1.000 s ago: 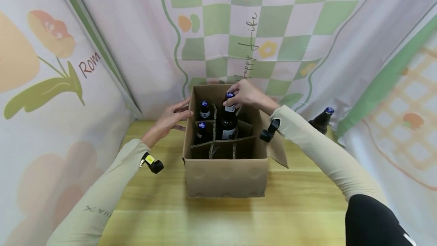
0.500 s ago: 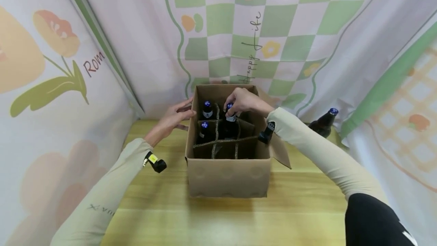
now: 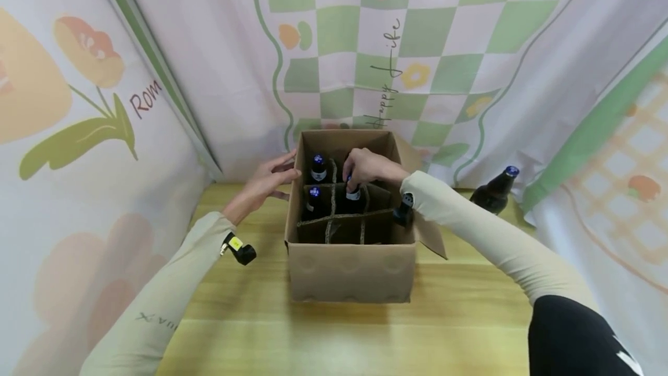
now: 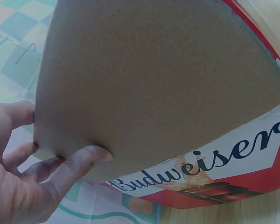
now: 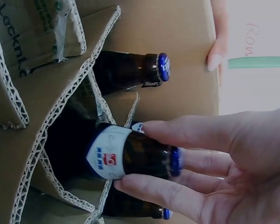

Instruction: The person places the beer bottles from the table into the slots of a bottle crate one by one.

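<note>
My right hand (image 3: 369, 167) grips a brown beer bottle (image 5: 109, 151) by its neck, with the blue cap under the palm. This bottle stands in a middle compartment of the open cardboard box (image 3: 349, 274). Two more capped bottles fill compartments along the left side, one at the back (image 3: 318, 168) and one nearer (image 3: 313, 203). In the right wrist view, another bottle (image 5: 130, 206) shows beside the gripped one. My left hand (image 3: 258, 183) touches the box's left side, its extended fingers and thumb against the brown panel (image 4: 144, 84) above the Budweiser print.
Corrugated dividers (image 3: 330, 222) split the box inside. A flap (image 3: 430, 237) sticks out at its right side. Another beer bottle (image 3: 493, 192) stands on the wooden table (image 3: 334, 341) at right, partly behind the right forearm. Printed curtains (image 3: 229, 33) hang around the table.
The right hand has moved down with its bottle, which now sits deeper in the middle compartment. The left hand stays against the box. The view has shifted slightly.
</note>
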Available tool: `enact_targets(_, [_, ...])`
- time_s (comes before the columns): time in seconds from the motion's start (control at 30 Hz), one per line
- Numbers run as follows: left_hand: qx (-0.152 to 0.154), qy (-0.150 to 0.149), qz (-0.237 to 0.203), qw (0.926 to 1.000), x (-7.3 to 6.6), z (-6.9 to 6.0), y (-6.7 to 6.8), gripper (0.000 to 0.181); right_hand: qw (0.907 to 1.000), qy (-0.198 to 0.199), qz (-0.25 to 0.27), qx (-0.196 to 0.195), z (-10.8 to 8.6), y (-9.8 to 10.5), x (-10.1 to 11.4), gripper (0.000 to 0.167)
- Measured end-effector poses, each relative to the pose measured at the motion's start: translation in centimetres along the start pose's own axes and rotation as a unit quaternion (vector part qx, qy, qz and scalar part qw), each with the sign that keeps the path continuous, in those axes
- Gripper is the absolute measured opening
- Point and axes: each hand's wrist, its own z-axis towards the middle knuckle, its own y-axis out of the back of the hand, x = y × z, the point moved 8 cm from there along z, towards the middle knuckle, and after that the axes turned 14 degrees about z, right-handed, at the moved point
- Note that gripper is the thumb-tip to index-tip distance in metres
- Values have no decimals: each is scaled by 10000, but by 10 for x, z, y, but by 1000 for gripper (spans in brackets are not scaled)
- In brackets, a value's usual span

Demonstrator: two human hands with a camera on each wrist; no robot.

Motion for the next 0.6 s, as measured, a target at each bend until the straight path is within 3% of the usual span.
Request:
enact_targets(0.2, [13,-12,52,10000,-1,2,-3,73,9999,-80,112,93,-2,-2,-1,14])
enact_targets(0.43, [57,-3,-14,10000,0,3,-6,72,9969,-145,768,58,-4,5,-1,8])
enact_targets(0.6, [26,48,38,10000,1,3,-3,72,9953,-61,966,71,-2,8,6,11])
